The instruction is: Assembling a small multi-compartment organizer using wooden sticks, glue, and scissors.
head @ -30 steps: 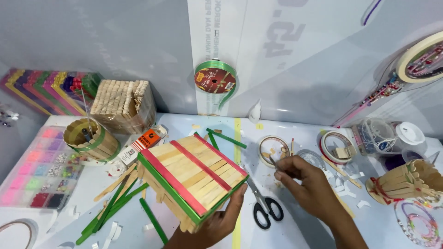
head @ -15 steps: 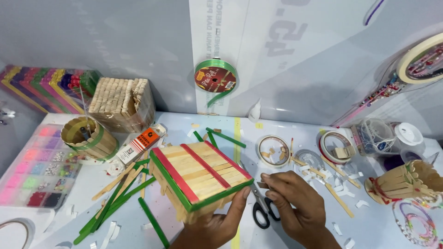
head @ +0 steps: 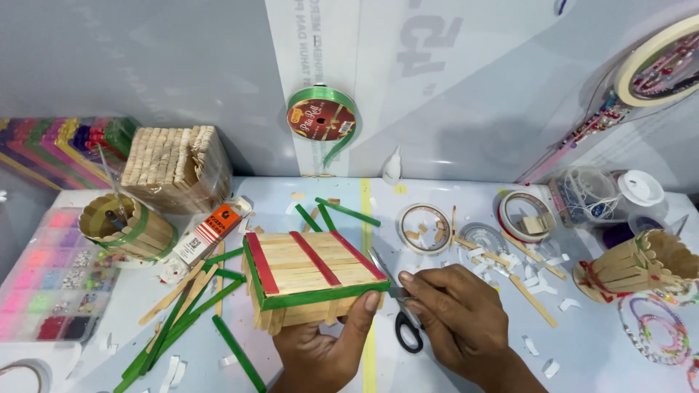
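Cluttered worktop (head: 451,196): stick box (head: 309,280) now tipped upright, clasped by left hand (head: 328,349); right hand (head: 455,320), shifted beside box, pinching something small above scissors (head: 400,320).

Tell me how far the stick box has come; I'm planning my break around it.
Done: the stick box has plain walls and a top panel with three red strips and green edging. In hand: the left hand holds its front corner, while the right hand is on the scissors beside it. Left: loose green sticks lie unused on the table, so more trim seems likely.
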